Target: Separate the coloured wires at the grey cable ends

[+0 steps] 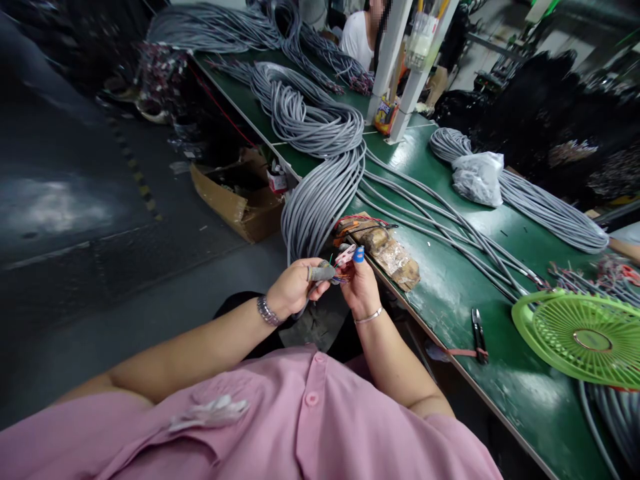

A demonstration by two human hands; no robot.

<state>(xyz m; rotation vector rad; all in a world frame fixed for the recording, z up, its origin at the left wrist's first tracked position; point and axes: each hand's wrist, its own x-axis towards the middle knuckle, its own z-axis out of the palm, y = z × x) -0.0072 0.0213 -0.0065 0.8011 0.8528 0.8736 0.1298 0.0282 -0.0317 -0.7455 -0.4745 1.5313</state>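
Note:
My left hand [299,283] is closed around the end of a grey cable [320,272], with grey wrapping on its fingers. Thin coloured wires [341,277] fan out of that end toward my right hand [361,285]. The fingers of my right hand, one covered in blue at the tip, pinch at the wires and a small white-and-pink piece [345,256] whose kind I cannot make out. Just beyond my hands, a taped brown block [395,259] lies at the table edge. A large grey cable coil [320,200] hangs over the edge beside it.
The green table [450,303] carries more cable bundles [550,210], a plastic bag [479,179], snips [479,333] and a green fan [585,337]. A white post [423,73] rises from it. A cardboard box [240,200] stands on the floor. Another person [357,39] sits across the table.

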